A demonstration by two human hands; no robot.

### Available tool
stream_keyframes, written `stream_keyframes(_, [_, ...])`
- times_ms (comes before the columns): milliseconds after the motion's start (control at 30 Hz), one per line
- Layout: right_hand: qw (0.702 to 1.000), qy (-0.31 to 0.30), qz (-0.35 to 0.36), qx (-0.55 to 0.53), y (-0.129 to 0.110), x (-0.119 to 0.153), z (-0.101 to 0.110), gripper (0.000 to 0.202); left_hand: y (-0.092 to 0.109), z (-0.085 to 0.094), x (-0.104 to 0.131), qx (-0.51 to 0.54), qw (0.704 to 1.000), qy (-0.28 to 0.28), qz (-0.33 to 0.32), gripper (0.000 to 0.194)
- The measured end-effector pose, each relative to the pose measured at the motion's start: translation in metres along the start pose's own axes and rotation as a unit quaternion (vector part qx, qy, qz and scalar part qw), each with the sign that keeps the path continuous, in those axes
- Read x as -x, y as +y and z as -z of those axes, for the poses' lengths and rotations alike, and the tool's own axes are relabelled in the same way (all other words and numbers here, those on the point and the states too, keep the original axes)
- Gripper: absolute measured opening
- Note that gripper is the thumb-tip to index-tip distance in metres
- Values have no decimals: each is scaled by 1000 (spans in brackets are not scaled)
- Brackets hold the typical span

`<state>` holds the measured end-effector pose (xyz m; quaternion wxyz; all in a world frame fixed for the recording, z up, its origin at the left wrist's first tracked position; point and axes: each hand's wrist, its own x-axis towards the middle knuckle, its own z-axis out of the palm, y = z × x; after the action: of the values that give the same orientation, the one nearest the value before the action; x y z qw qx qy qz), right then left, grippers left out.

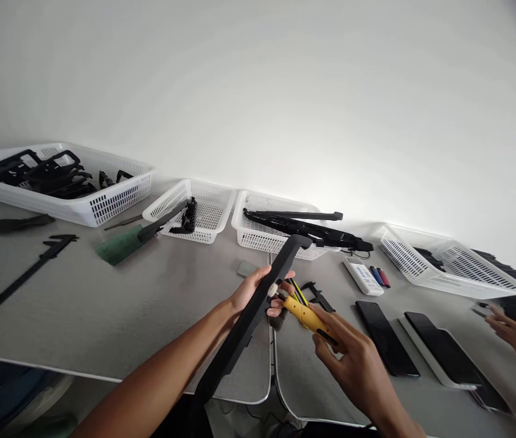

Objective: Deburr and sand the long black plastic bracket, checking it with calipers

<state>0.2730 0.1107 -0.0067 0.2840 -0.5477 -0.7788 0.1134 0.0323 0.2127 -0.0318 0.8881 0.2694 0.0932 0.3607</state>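
Note:
A long black plastic part [251,316] slants up from the bottom toward the baskets. My left hand [253,289] is wrapped round its upper portion, thumb on the near side and fingertips showing beyond it. In my right hand [347,350] is a yellow-handled tool [306,314], its tip end at a small white piece [273,290] beside the black part. Whether the tip touches the part is too small to tell. Behind the tool, a yellow-and-black item [299,293] and a black caliper [318,296] lie on the table.
White baskets [121,198] with black parts line the wall. Left on the table [103,316] are another caliper [34,271] and a green-bladed item [118,245]. Phones [386,337], a white box [362,275] and two markers lie right. Another person's hand [513,331] is at far right.

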Motion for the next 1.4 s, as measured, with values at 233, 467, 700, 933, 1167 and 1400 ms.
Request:
stream_keyframes(233, [1000, -8, 16, 9, -2, 0, 7, 46, 3, -4, 4, 6, 1000, 8, 8, 60])
stream_keyframes(467, [1000, 9, 12, 26, -1, -2, 10, 45, 1, -1, 2, -8, 1000, -7, 18, 60])
stream_keyframes(700, [999, 34, 11, 41, 3, -3, 7, 46, 0, 0, 1, -15, 1000, -14, 11, 52])
stream_keyframes(933, [999, -22, 23, 16, -1, 3, 8, 45, 0, 1, 1, -10, 1000, 5, 9, 60])
stream_keyframes(1167, [1000, -17, 16, 16, 2, 8, 4, 47, -1, 5, 0, 13, 1000, -5, 17, 63])
stream_keyframes(1400, [998, 36, 16, 46, 5, 4, 1, 45, -1, 4, 0, 21, 1000, 4, 7, 49])
